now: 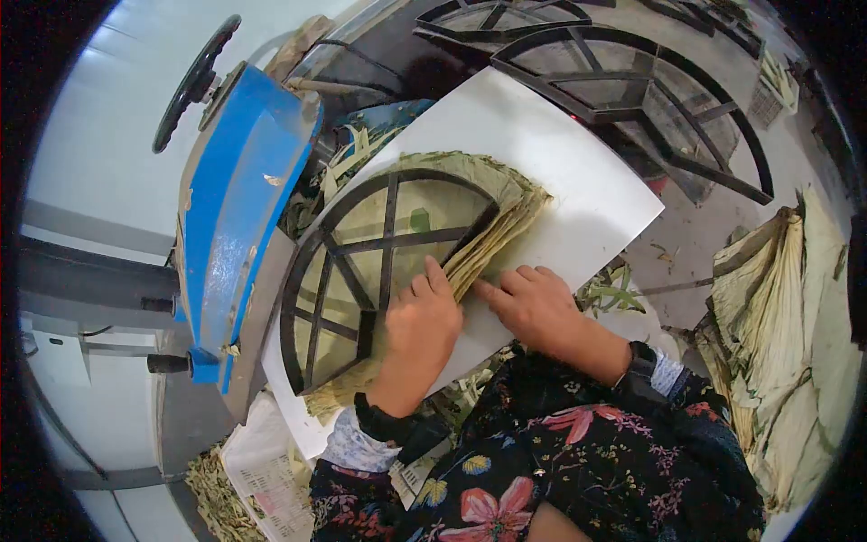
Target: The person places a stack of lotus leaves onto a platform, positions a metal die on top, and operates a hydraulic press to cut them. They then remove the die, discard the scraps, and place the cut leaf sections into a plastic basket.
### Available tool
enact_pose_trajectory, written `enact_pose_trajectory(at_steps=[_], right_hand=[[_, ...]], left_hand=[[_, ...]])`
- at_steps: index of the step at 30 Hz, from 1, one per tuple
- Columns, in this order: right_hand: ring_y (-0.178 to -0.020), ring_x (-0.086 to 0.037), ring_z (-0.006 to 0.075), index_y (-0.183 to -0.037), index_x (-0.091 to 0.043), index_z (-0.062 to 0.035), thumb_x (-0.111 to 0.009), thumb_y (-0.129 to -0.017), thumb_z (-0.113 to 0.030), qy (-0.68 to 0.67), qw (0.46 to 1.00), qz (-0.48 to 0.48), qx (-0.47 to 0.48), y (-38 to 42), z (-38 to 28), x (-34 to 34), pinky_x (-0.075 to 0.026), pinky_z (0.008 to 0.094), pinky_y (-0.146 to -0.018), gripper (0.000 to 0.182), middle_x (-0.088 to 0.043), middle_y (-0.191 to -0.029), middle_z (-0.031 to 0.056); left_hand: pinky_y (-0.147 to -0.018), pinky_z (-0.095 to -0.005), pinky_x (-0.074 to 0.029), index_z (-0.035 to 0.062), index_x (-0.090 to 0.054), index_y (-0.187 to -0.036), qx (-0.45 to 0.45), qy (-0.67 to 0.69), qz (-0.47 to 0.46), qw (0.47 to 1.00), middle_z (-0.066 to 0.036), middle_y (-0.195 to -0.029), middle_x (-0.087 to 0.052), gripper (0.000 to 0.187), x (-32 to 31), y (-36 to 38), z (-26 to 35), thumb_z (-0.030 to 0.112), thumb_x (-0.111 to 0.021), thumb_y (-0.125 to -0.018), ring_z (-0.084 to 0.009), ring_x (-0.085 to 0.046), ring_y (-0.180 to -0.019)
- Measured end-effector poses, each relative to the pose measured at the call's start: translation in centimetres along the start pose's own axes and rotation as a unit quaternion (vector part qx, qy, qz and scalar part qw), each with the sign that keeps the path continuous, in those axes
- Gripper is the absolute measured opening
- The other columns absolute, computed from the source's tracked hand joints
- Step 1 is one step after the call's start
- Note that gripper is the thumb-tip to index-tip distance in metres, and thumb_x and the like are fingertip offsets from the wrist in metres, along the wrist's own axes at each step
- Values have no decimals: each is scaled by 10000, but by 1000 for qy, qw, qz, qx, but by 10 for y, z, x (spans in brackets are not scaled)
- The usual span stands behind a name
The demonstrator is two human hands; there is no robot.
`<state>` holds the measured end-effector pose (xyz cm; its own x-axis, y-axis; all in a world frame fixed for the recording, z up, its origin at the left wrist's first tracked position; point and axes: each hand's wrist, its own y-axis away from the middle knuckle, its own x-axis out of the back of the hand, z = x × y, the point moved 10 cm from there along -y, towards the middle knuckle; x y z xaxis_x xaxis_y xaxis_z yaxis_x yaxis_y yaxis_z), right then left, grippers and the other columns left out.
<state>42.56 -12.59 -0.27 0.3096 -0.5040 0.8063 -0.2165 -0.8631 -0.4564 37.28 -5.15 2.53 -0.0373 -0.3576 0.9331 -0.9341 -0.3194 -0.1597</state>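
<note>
A thick fan-folded stack of dried leaves (501, 212) lies on a white board (587, 194). On it rests a black metal fan-shaped cutting die (393, 203) with crossing inner bars. My left hand (423, 316) lies at the die's near right edge, its index finger stretched along the leaf folds and the others loosely bent. Beside the near end of the folds, my right hand (535, 305) has its fingers apart, with one fingertip at the stack's edge. Neither hand is wrapped round the leaves. The underside of the stack is hidden.
To the left stands a blue press machine (239, 199) with a black handwheel (196, 81). Another black die (646, 108) lies beyond the board. More dried leaves (768, 316) are piled at the right. Leaf scraps (217, 501) sit at the lower left beside printed paper (266, 474).
</note>
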Motion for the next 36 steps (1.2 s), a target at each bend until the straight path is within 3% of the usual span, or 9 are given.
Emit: enact_pose_trajectory(at_steps=[5, 16, 18, 21, 22, 24, 29, 33, 36], right_hand=[[-697, -554, 200, -1070, -607, -154, -603, -725, -165, 9, 1000, 19, 8, -1, 0, 3, -440, 337, -600, 345, -497, -731, 18], [-694, -569, 247, -873, -595, -116, -578, -716, -156, 2, 1000, -10, 25, -7, -3, 0, -463, 382, -592, 163, -537, -746, 49], [-680, -562, 251, -867, -592, -106, -595, -700, -153, 6, 998, -5, 63, -3, -14, 3, -464, 390, -596, 173, -535, -741, 46], [-755, -556, 253, -985, -595, -68, -701, -631, -140, -42, 993, -36, 101, -14, -46, 13, -461, 382, -674, 377, -553, -805, 64], [-843, -548, 261, -1018, -580, -62, -682, -634, -147, -73, 988, -21, 138, -24, -73, 24, -452, 403, -732, 406, -562, -886, 83], [-932, -541, 270, -1051, -566, -56, -662, -637, -153, -109, 977, -8, 183, -39, -113, 23, -443, 424, -789, 436, -571, -967, 102], [-1053, -514, 269, -1094, -555, -64, -652, -658, -191, -66, 977, -78, 187, -34, -139, -47, -382, 425, -898, 463, -565, -1088, 113], [-1050, -517, 257, -1063, -556, -58, -624, -683, -179, -35, 976, -63, 208, -24, -139, -55, -383, 420, -896, 404, -565, -1088, 105], [-1043, -522, 249, -1028, -554, -53, -585, -709, -162, -7, 972, -65, 227, -19, -140, -53, -384, 420, -894, 339, -567, -1091, 95]], left_hand=[[-488, -305, -507, -86, -488, -1172, -28, -29, -5, 999, -96, -714, -571, 488, -1, -2, -2, 102, -577, -731, -225, -614, -584], [-517, -335, -517, -106, -464, -1193, 3, 16, -8, 1000, -134, -788, -588, 491, 7, 4, -3, 74, -528, -740, -268, -624, -613], [-608, -357, -522, -123, -449, -1199, -11, 50, -65, 997, -178, -871, -588, 497, 9, 10, -3, 99, -529, -762, -294, -625, -699], [-823, -400, -477, -46, -484, -1207, 4, 227, 9, 974, -209, -1091, -555, 456, 45, 31, -39, 116, -559, -787, -337, -584, -953], [-865, -412, -453, -13, -506, -1197, -19, 346, 71, 935, -193, -1144, -542, 430, 70, 44, -56, 124, -562, -794, -334, -565, -999], [-920, -431, -423, 4, -524, -1185, 102, 247, 166, 949, -198, -1200, -536, 412, 81, 84, -124, 98, -592, -790, -356, -536, -1074], [-992, -358, -349, -32, -435, -1272, 448, 160, 329, 816, -178, -1223, -512, 453, 82, 220, -337, 93, -561, -855, -281, -500, -1115], [-989, -381, -335, -40, -412, -1284, 464, -52, 444, 765, -187, -1254, -447, 530, 96, 306, -447, 250, -588, -877, -301, -447, -1147], [-891, -369, -410, -22, -459, -1207, 467, 174, 458, 736, -152, -1105, -526, 500, 71, 325, -528, 344, -569, -885, -268, -523, -1002]])
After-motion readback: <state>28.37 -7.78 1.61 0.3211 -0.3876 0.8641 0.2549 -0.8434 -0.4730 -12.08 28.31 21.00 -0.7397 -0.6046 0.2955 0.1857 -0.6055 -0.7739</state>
